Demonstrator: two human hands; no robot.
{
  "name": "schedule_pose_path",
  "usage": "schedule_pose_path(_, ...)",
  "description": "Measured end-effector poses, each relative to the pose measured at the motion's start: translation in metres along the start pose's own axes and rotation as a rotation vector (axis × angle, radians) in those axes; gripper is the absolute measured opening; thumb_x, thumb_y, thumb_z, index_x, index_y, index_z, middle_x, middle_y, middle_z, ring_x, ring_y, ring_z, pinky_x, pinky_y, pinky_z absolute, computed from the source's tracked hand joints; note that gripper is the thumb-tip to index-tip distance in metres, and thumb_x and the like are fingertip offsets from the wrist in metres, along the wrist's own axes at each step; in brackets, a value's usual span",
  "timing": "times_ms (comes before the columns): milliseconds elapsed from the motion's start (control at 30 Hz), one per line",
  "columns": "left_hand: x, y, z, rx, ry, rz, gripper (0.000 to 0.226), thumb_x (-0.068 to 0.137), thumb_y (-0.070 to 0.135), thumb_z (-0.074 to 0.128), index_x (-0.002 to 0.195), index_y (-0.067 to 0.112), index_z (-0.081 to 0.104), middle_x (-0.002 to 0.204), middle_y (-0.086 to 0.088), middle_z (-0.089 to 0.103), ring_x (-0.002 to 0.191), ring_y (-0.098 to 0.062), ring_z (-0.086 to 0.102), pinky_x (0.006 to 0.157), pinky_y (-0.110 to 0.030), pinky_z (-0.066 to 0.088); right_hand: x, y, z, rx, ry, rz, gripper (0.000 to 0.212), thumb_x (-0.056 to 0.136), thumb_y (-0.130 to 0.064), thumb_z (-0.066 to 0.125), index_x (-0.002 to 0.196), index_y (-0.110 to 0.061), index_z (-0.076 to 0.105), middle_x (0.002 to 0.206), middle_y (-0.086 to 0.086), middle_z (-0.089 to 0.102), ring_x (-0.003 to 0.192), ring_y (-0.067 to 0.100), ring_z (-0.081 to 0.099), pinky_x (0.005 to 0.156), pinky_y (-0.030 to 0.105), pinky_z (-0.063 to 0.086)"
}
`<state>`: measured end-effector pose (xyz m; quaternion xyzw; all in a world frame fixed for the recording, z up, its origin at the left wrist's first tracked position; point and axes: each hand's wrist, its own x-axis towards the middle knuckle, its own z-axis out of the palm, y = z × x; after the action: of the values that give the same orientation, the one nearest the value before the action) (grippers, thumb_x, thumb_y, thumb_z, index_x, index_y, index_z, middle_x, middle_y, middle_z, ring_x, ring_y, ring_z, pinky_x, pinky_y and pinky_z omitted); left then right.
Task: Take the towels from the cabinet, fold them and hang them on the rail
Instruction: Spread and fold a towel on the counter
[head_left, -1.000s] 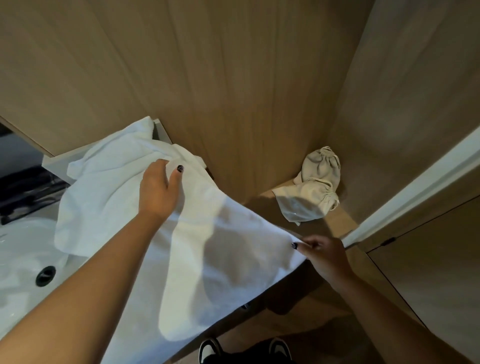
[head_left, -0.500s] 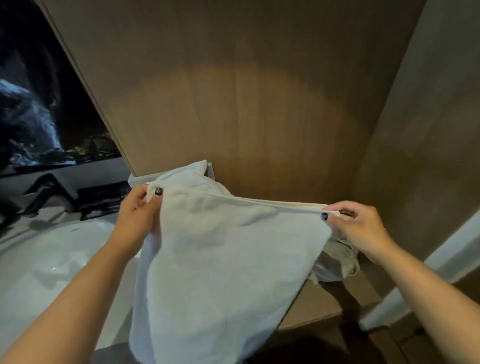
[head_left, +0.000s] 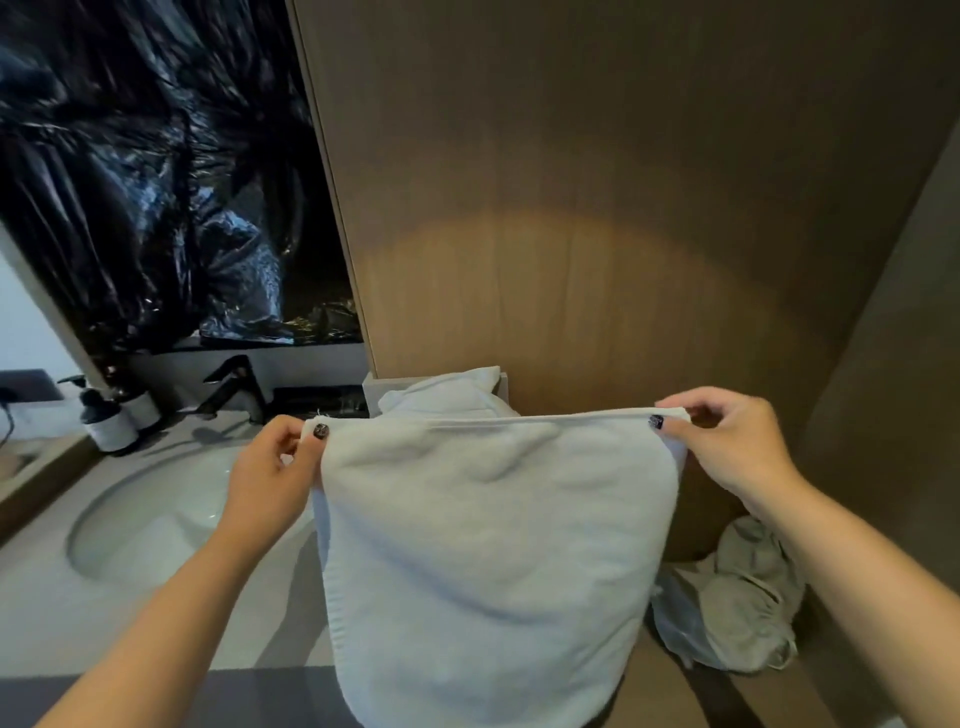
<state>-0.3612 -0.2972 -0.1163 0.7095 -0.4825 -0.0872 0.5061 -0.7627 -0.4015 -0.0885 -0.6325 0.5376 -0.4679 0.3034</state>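
Now that we have lifted the towel (head_left: 483, 545) off the sink (head_left: 156, 519), left hand (head_left: 270, 467) and right hand (head_left: 727, 447) pinch its top corners apart, ready for folding.

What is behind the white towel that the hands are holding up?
Behind the held towel, more white towel peeks above its top edge, before the wooden wall. Whatever lies lower is covered.

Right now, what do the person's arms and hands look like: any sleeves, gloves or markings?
Both forearms are bare, with no sleeves, gloves, watch or rings in view. The left hand and the right hand each show a thumbnail painted in dark, near-black polish with a faint glitter. The other nails are hidden.
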Motion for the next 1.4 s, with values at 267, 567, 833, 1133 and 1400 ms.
schedule_pose_path(267,0.050,-0.014,-0.019,0.183,0.194,0.018,0.023,0.099,0.032,0.055,0.085,0.013,0.059,0.068,-0.005,0.062,0.062,-0.016,0.056,0.057,-0.032,0.040,0.030,-0.040,0.062,-0.078,0.010,-0.034,0.009,0.091,-0.010,0.065,0.085,-0.016,0.067,0.075,0.003,0.070,0.058,0.009,0.070,0.050,0.016,0.053)
schedule_pose_path(567,0.135,-0.058,0.005,-0.018,0.137,-0.226,0.021,0.101,0.030,0.051,0.097,0.010,0.058,0.069,-0.006,0.071,0.055,-0.007,0.070,0.066,-0.033,0.059,0.098,-0.051,0.147,0.046,0.086,0.041,0.023,0.088,-0.005,0.070,0.075,-0.023,0.065,0.082,0.005,0.068,0.077,0.018,0.071,0.061,0.019,0.058)
schedule_pose_path(833,0.178,-0.149,0.070,0.011,-0.009,-0.514,0.024,0.099,0.025,0.051,0.085,0.007,0.056,0.072,-0.004,0.074,0.087,-0.021,0.072,0.083,-0.042,0.055,0.142,0.012,0.233,-0.089,0.146,0.096,0.030,0.085,0.002,0.062,0.071,-0.024,0.064,0.084,0.007,0.072,0.087,0.027,0.068,0.085,0.042,0.055)
schedule_pose_path(1133,0.101,-0.132,0.172,0.185,-0.243,0.254,0.062,0.104,0.035,0.037,0.156,0.009,0.016,0.166,-0.006,0.004,0.151,-0.005,-0.004,0.123,-0.031,0.005,0.083,0.073,0.314,-0.650,-0.263,-0.655,0.055,0.096,-0.017,0.041,0.150,-0.005,0.036,0.160,0.012,0.026,0.150,0.025,0.020,0.121,0.046,0.015)
schedule_pose_path(1400,0.106,-0.165,0.197,0.327,-0.407,0.431,0.065,0.103,0.045,0.021,0.157,0.010,0.012,0.166,-0.008,0.006,0.153,-0.026,0.002,0.122,-0.047,0.001,0.099,0.101,0.311,-0.788,-0.125,-0.371,0.079,0.094,-0.051,0.035,0.155,-0.003,0.016,0.164,0.013,0.010,0.152,0.025,0.005,0.121,0.047,0.005)
